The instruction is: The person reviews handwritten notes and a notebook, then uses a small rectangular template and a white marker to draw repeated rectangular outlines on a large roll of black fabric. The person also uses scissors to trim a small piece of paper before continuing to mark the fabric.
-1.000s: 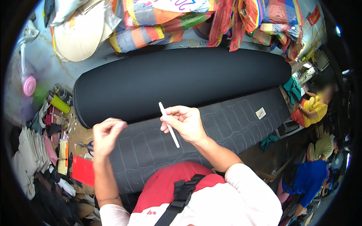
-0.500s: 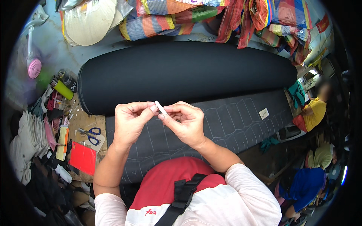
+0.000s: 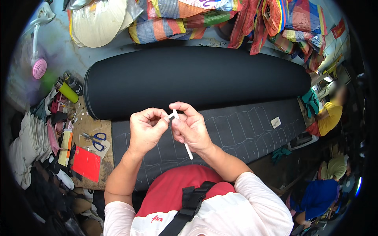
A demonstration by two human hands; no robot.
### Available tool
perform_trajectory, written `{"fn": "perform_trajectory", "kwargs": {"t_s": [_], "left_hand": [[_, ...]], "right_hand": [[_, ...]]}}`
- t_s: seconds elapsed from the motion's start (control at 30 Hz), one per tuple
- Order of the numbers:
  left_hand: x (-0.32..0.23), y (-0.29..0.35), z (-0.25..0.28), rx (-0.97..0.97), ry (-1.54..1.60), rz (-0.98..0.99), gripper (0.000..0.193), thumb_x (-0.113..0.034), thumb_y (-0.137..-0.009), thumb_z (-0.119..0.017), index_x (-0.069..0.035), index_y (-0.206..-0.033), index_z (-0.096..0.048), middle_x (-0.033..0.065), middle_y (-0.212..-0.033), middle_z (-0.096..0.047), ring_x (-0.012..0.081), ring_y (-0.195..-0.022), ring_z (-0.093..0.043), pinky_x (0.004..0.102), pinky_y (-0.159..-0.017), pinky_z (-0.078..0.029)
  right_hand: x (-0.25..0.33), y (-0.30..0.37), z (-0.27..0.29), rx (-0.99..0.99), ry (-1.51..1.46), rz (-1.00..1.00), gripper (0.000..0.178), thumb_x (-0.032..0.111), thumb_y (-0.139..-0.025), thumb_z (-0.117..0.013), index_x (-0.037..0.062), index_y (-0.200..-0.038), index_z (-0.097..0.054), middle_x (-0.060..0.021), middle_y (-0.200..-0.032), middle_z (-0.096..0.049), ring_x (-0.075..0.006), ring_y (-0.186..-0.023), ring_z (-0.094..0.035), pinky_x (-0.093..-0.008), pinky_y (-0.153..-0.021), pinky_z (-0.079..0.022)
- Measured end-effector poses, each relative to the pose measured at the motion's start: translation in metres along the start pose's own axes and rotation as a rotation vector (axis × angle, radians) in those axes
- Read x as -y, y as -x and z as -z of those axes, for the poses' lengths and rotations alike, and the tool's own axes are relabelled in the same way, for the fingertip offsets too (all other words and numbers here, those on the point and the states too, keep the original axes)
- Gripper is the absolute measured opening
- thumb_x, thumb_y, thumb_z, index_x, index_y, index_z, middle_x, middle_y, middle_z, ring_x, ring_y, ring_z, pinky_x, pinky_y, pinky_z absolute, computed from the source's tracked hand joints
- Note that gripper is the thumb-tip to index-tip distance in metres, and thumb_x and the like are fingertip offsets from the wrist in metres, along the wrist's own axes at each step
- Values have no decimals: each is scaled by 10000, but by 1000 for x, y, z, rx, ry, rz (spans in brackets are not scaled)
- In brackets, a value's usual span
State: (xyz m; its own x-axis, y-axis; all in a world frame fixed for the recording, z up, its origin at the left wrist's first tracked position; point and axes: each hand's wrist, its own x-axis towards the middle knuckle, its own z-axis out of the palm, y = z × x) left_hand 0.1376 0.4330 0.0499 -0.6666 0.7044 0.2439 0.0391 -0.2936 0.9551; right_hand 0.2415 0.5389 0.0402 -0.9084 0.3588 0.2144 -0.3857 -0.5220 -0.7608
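Observation:
In my right hand point(image 3: 191, 128), closed, is a slim white marking pencil point(image 3: 188, 151). It slants down below the palm, and its upper end shows between thumb and forefinger. My left hand point(image 3: 149, 128) is closed in a pinch on a small white strip point(image 3: 171, 115) at the pencil's upper end; whether the strip is still joined to it I cannot tell. Both hands hover over dark fabric point(image 3: 232, 126) lying flat and covered with rows of pale drawn outlines. A small pale card point(image 3: 275, 122) rests on the fabric at the right.
A thick black fabric roll point(image 3: 197, 80) lies along the far side. Blue-handled scissors point(image 3: 97, 141), a red sheet point(image 3: 86, 163) and a green bottle point(image 3: 67, 90) are on the left. Folded cloth point(image 3: 29, 143) is piled beyond them. A person in yellow point(image 3: 330, 118) sits at far right.
My right hand has turned the pencil, so its long lower part now shows below the palm. My left hand has shifted slightly right and now pinches a small white strip at the upper end.

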Motion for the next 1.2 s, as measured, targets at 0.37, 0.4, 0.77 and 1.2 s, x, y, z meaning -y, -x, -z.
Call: {"fn": "perform_trajectory", "kwargs": {"t_s": [0.37, 0.4, 0.77, 1.2], "left_hand": [[57, 12, 20, 160, -665, -197, 57, -4, -632, -628, 8, -688, -625, 91, -630, -617, 168, -562, -609, 266, -521, -477], [65, 17, 22, 175, -693, -166, 65, -7, -626, -628, 7, -689, -627, 93, -630, -616, 175, -562, -609, 271, -518, -475], [94, 47, 42, 166, -625, -5, 71, 18, -601, -610, 15, -672, -621, 93, -631, -624, 158, -571, -607, 258, -557, -474], [94, 56, 272, -582, -835, 34, 124, -56, -828, -604, 32, -889, -665, 92, -790, -664, 129, -708, -607, 260, -639, -480]], "right_hand": [[-39, -7, 63, 33, 576, -192, 37, -17, -763, -590, -1, -797, -589, 12, -708, -574, -18, -651, -527, -173, -562, -445], [-45, -3, 66, 1, 583, -188, 31, -5, -742, -590, -4, -772, -595, 9, -664, -573, -24, -613, -524, -185, -543, -441], [-76, 10, 93, -236, 979, -96, 47, 39, -701, -580, -4, -701, -601, -73, -537, -540, -109, -501, -510, -279, -486, -417], [-24, 16, 231, -836, 1049, 305, 79, -18, -759, -550, -1, -807, -611, -50, -685, -615, -114, -609, -581, -264, -575, -480]]}}
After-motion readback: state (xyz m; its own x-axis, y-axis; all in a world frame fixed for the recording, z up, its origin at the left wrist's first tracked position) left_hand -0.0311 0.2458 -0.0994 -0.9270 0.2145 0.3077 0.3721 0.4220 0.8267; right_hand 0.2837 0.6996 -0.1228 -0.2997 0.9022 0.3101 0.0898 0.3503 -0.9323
